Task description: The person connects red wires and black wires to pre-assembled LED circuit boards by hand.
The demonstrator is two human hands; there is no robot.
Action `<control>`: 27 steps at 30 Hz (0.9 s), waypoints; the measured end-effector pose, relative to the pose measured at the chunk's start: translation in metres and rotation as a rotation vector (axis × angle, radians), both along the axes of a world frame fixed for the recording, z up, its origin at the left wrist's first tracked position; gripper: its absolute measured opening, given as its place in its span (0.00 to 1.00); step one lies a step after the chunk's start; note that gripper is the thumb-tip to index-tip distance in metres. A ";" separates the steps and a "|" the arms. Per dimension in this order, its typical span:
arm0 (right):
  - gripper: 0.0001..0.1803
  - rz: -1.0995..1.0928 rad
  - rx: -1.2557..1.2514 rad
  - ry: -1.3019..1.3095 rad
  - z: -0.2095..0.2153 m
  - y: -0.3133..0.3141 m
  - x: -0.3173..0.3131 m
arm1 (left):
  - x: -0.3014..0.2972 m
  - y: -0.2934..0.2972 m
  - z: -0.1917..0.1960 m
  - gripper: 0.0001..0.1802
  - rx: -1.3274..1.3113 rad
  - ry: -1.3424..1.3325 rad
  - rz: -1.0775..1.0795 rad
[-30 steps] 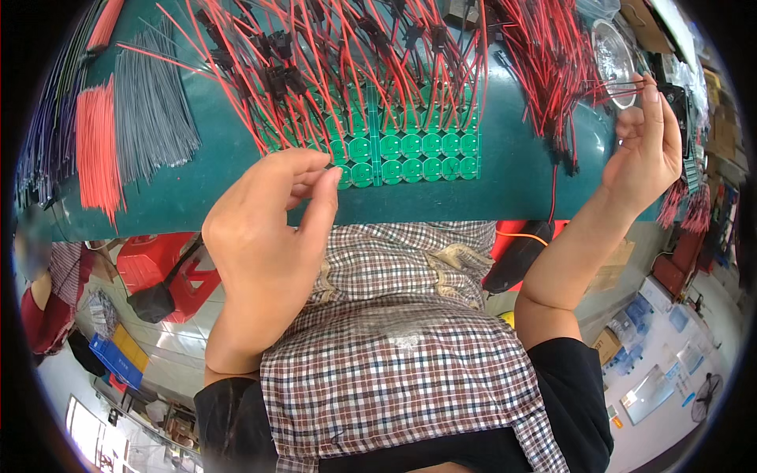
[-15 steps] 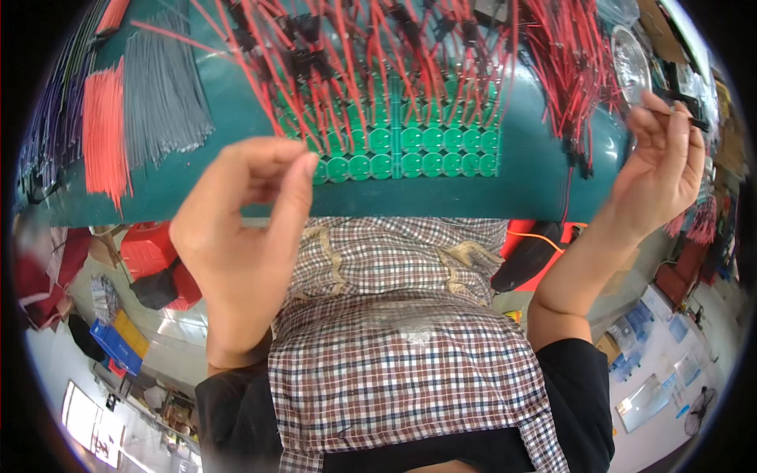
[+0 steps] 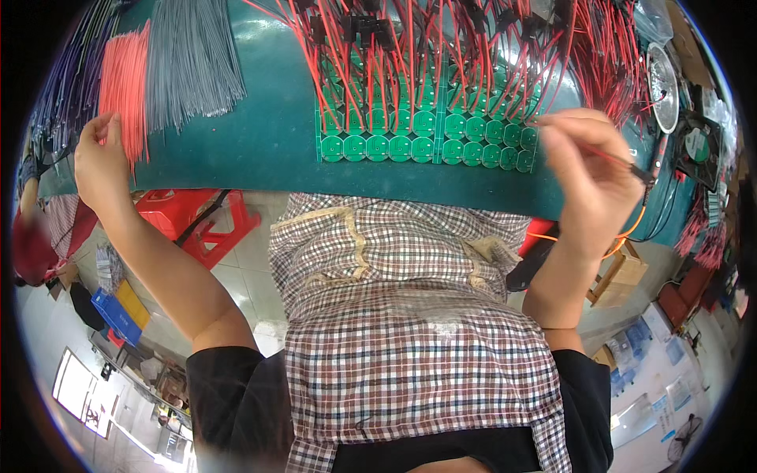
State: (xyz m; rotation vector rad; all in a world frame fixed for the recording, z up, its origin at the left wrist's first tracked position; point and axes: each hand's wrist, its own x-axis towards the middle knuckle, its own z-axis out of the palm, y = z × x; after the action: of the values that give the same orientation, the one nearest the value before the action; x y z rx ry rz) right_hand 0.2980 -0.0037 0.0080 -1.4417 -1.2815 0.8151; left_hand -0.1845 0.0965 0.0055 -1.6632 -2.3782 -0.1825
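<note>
My left hand (image 3: 102, 158) is at the left edge of a bundle of red wires (image 3: 124, 87), its thumb and fingers closed together. Whether a wire is pinched between them is too small to see. Beside that bundle lie grey wires (image 3: 193, 67). Over the right end of the green circuit boards (image 3: 388, 148), my right hand (image 3: 591, 177) is closed on a thin red wire lead (image 3: 599, 152) with a dark end. The boards are panels of round green discs. Red leads with black connectors (image 3: 367, 31) stand up from their farther rows.
More red and black leads (image 3: 611, 63) are heaped at the far right. Near them are a round metal dish (image 3: 662, 87), a small black fan (image 3: 698, 146) and an orange cable (image 3: 631, 229). A red stool (image 3: 209, 225) stands below the table's left front edge. Another person (image 3: 39, 244) is at far left.
My left hand has gone left from the boards to the red wires. My right hand has come left from the table's right side to the boards' right end, with the red lead now visible.
</note>
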 end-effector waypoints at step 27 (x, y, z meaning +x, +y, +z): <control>0.10 0.086 0.054 -0.047 -0.035 -0.003 -0.067 | 0.063 0.015 -0.016 0.19 -0.211 -0.787 -0.157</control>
State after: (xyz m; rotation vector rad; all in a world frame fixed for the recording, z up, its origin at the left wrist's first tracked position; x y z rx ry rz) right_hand 0.2315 -0.0063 -0.0266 -1.3773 -1.3988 0.8017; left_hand -0.1212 0.1118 -0.0109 -2.1777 -2.8687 -0.7633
